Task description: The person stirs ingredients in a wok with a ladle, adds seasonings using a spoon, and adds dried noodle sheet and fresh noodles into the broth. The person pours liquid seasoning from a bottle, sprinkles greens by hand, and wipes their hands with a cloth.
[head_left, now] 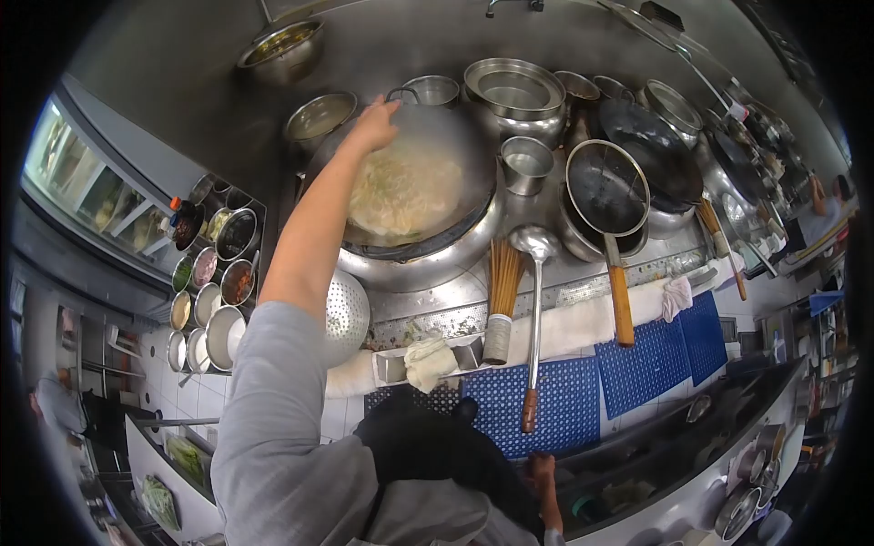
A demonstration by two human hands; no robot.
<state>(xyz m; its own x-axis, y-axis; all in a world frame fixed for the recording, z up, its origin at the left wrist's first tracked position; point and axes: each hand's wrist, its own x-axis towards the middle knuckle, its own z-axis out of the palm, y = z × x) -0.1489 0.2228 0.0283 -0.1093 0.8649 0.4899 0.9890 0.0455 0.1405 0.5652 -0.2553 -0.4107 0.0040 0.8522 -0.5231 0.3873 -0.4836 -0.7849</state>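
Note:
My left hand (373, 126) reaches over the far left part of a large wok (473, 155), beside its looped rear handle (401, 93). Its fingers look partly spread, and nothing shows in them. Pale food with green pieces (401, 193) lies in steaming liquid in the wok. Low in the view, my right hand (543, 468) is by the edge of the dark counter behind me; its fingers are too small to make out. A long-handled ladle (535, 309) and a bamboo brush (503, 291) lie right of the wok.
Bowls of ingredients (208, 300) stand at the left. A perforated ladle (346, 318) is beside my left arm. At the right, a strainer (608, 187) rests over a pot, near a dark wok (651, 155). A person (824, 205) is at the far right.

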